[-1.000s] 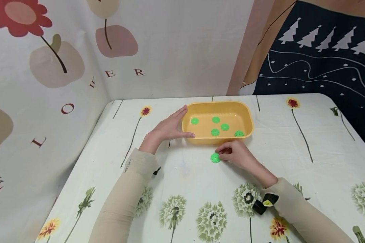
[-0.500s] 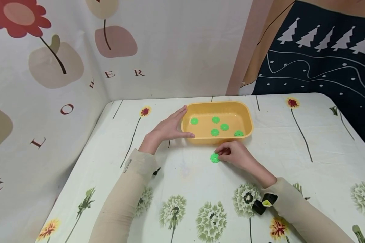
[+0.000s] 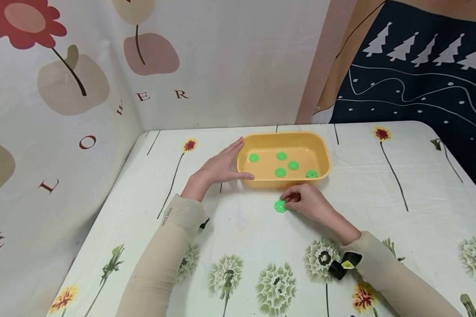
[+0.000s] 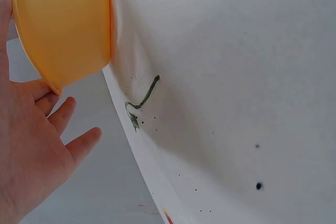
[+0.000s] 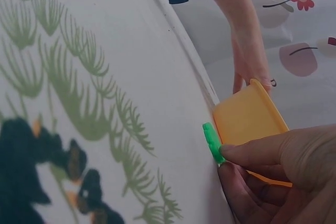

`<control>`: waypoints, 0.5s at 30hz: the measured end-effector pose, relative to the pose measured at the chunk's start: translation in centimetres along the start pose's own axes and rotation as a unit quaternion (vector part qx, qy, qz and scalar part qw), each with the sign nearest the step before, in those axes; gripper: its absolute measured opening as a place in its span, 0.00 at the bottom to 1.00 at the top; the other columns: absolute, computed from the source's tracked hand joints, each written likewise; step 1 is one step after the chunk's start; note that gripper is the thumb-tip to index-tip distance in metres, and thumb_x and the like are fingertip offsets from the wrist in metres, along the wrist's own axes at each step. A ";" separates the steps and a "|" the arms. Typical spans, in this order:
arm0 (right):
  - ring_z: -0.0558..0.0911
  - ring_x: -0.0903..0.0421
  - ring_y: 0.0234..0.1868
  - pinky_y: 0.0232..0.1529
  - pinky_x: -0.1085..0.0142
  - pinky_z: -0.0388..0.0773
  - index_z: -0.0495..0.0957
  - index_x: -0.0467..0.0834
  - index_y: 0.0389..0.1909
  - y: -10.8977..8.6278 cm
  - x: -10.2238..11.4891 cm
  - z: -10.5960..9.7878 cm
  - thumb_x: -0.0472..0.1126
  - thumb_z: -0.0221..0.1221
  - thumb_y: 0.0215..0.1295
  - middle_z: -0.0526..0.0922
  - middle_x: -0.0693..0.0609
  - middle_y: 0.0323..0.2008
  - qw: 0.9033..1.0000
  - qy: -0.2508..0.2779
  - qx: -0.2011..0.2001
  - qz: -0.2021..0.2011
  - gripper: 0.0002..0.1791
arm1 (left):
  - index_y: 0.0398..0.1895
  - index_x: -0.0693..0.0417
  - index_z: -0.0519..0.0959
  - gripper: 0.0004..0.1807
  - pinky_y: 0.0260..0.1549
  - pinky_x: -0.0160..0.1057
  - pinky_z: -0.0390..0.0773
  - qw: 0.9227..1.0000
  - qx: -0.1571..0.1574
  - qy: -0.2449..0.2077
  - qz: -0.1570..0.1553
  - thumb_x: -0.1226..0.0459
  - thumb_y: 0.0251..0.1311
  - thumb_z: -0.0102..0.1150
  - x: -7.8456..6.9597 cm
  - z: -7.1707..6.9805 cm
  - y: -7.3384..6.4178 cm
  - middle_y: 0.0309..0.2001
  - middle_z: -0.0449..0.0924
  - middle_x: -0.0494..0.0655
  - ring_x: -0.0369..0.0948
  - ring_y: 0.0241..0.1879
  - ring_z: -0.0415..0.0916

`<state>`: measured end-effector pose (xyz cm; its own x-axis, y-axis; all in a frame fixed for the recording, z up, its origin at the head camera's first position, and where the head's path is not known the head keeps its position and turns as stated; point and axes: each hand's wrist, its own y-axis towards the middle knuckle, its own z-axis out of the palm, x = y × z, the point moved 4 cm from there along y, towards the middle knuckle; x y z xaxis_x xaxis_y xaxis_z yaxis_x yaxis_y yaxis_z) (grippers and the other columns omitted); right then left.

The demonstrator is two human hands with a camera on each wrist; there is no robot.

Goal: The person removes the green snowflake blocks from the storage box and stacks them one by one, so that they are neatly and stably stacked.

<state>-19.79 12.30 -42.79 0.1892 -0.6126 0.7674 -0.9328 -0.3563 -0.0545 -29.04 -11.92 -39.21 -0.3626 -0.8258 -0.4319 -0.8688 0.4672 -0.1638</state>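
A yellow plastic basin (image 3: 283, 178) stands near the back of the table with several small green notched discs (image 3: 293, 165) lying inside. My left hand (image 3: 221, 167) spreads along its left end, thumb on the front rim and fingers straight toward the back corner. The left wrist view has the fingers touching the basin (image 4: 65, 24) rim, the others splayed loosely. Just in front of the basin, my right hand (image 3: 307, 200) pinches another green notched disc (image 3: 279, 206) between thumb and fingers. In the right wrist view this disc (image 5: 211, 141) is tilted on edge, partly hidden by the fingertips.
A white cloth with printed flowers and dandelions covers the table (image 3: 238, 237). Behind and to the left hangs a pale printed curtain (image 3: 238, 66), and a dark cloth with white trees (image 3: 412, 88) hangs at the back right. A black wrist device (image 3: 345, 266) sits on the right sleeve.
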 end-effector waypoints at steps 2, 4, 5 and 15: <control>0.82 0.59 0.34 0.36 0.71 0.79 0.86 0.38 0.39 -0.1 0.0 -0.1 0.31 0.67 0.59 0.88 0.47 0.34 1.000 0.000 0.002 0.004 0.08 | 0.82 0.42 0.39 0.64 0.74 0.54 0.59 1.000 0.000 -0.001 0.000 0.29 0.49 0.62 0.0 0.0 0.0 0.81 0.31 0.29 0.40 0.81 0.38; 0.82 0.58 0.35 0.36 0.71 0.79 0.86 0.37 0.40 -0.1 -0.1 -0.2 0.31 0.66 0.59 0.88 0.47 0.34 1.000 0.002 0.003 0.005 0.08 | 0.82 0.41 0.39 0.64 0.74 0.54 0.59 1.000 0.000 -0.001 0.000 0.29 0.49 0.62 0.0 0.0 0.0 0.81 0.30 0.29 0.40 0.81 0.38; 0.82 0.58 0.35 0.37 0.71 0.79 0.86 0.37 0.40 -0.2 -0.1 -0.2 0.31 0.66 0.59 0.88 0.47 0.35 1.000 0.003 0.003 0.005 0.08 | 0.82 0.41 0.39 0.64 0.74 0.54 0.59 1.000 0.000 -0.002 -0.001 0.29 0.49 0.62 0.0 0.0 0.0 0.81 0.30 0.29 0.40 0.81 0.38; 0.84 0.56 0.37 0.40 0.70 0.80 0.86 0.37 0.42 -0.6 0.1 -0.9 0.32 0.66 0.60 0.88 0.46 0.36 1.000 0.012 -0.006 0.004 0.09 | 0.82 0.42 0.39 0.64 0.73 0.54 0.61 1.000 0.000 0.004 0.003 0.30 0.50 0.62 0.1 0.0 0.1 0.82 0.31 0.31 0.41 0.81 0.38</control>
<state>-19.53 13.08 -42.05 0.1737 -0.5984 0.7821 -0.9377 -0.3431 -0.0543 -29.11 -11.95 -39.27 -0.3713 -0.8254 -0.4252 -0.8666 0.4725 -0.1605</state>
